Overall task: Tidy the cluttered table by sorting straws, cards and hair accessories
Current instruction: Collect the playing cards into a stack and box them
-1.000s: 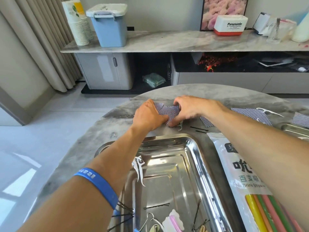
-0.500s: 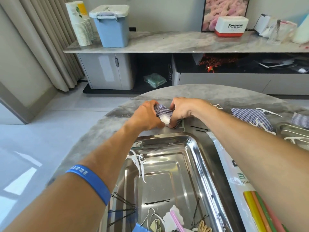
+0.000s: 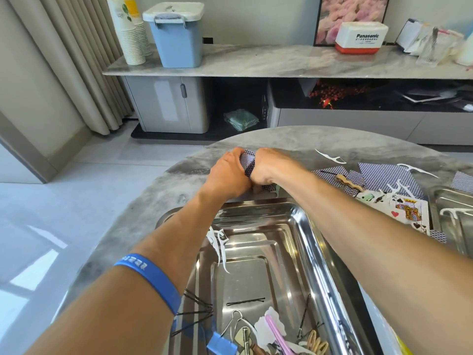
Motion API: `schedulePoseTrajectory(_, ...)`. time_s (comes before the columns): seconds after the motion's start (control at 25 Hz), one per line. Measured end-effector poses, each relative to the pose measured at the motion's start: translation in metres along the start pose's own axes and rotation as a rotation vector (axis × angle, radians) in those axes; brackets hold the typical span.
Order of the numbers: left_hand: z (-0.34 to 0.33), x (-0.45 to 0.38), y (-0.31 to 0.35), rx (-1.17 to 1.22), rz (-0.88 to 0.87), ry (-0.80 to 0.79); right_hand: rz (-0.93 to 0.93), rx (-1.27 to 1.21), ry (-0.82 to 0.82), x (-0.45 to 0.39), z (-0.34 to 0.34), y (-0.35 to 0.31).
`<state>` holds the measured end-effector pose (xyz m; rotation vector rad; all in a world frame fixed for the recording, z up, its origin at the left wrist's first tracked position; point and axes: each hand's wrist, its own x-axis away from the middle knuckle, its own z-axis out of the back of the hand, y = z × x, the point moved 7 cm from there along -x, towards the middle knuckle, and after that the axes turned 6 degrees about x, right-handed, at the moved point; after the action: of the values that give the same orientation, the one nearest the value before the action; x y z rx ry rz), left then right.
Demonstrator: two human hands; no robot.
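- Blue-patterned card stack [image 3: 247, 162] sits at 12 o'clock on the table, just past the big steel tray [image 3: 311, 226]; left hand [image 3: 226, 175] and right hand [image 3: 268, 167] are pressed together, both clamped on it, squaring it up.
- Risk: the hands squeeze unevenly, the stack bows and cards squirt out toward the far rim or drop into the tray with the hairpins [image 3: 245, 301].
- Risk: a floss pick [image 3: 276, 191] lies touching the stack's near edge; it could get swept into the pile.
- Risk: the right forearm hangs over the loose cards [image 3: 378, 175] at 2 o'clock; pulling back low could scatter them, the king card [image 3: 409, 211] too.
- More picks at 1–2 o'clock [image 3: 330, 156]; hair clips [image 3: 316, 343] at the tray's 6 o'clock end.
- Surface: round grey marble table [image 3: 179, 180], smooth, so cards probably slide easily.
- Room: marble sideboard [image 3: 256, 61] behind, blue bin [image 3: 176, 34], paper cups [image 3: 133, 34], curtain [image 3: 76, 60] at 10 o'clock, tiled floor.
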<state>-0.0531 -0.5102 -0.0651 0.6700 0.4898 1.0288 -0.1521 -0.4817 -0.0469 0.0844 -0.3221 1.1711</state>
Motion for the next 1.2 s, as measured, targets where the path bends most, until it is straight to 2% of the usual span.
schedulePoseTrajectory(0.12,0.002,-0.001,0.0,0.012,-0.004,-0.019,0.009,-0.007,-0.056,0.001,0.003,0.0)
schedulePoseTrajectory(0.24,0.002,-0.004,-0.004,0.09,0.016,-0.146,0.109,-0.047,-0.162,0.007,-0.001,-0.005)
schedulePoseTrajectory(0.44,0.001,-0.004,-0.008,0.141,0.014,-0.17,0.03,-0.405,-0.134,0.007,-0.007,0.016)
schedulePoseTrajectory(0.52,0.0,-0.001,-0.007,0.134,0.036,-0.17,-0.015,-0.569,-0.056,0.009,-0.002,0.027)
schedulePoseTrajectory(0.6,0.01,0.003,-0.005,0.172,0.116,-0.064,-0.049,-0.781,0.064,0.017,0.012,0.042)
schedulePoseTrajectory(0.68,0.024,0.018,0.002,0.531,0.273,0.135,-0.048,-1.037,0.154,0.034,0.029,0.05)
schedulePoseTrajectory(0.72,0.025,0.028,0.013,0.805,0.323,0.164,-0.021,-1.036,0.238,0.047,0.038,0.053)
schedulePoseTrajectory(0.76,0.022,0.038,0.028,1.044,0.34,0.122,0.03,-0.904,0.37,0.064,0.046,0.051)
schedulePoseTrajectory(0.8,0.015,0.049,0.048,1.216,0.319,0.01,0.104,-0.735,0.527,0.084,0.051,0.044)
schedulePoseTrajectory(0.84,0.008,0.061,0.067,1.323,0.294,-0.115,0.201,-0.6,0.672,0.11,0.053,0.032)
schedulePoseTrajectory(0.88,0.002,0.075,0.081,1.37,0.293,-0.195,0.278,-0.533,0.73,0.134,0.05,0.021)
schedulePoseTrajectory(0.92,-0.002,0.089,0.088,1.392,0.33,-0.217,0.338,-0.519,0.686,0.15,0.046,0.014)
schedulePoseTrajectory(1.04,0.001,0.122,0.074,1.38,0.523,-0.067,0.47,-0.658,0.123,0.172,0.023,0.016)
schedulePoseTrajectory(1.08,0.004,0.133,0.076,1.397,0.547,-0.057,0.526,-0.567,0.104,0.184,0.025,0.023)
schedulePoseTrajectory(1.16,0.002,0.146,0.093,1.482,0.532,-0.164,0.602,-0.313,0.294,0.203,0.035,0.032)
schedulePoseTrajectory(1.2,0.0,0.153,0.107,1.504,0.523,-0.226,0.615,-0.3,0.389,0.215,0.041,0.037)
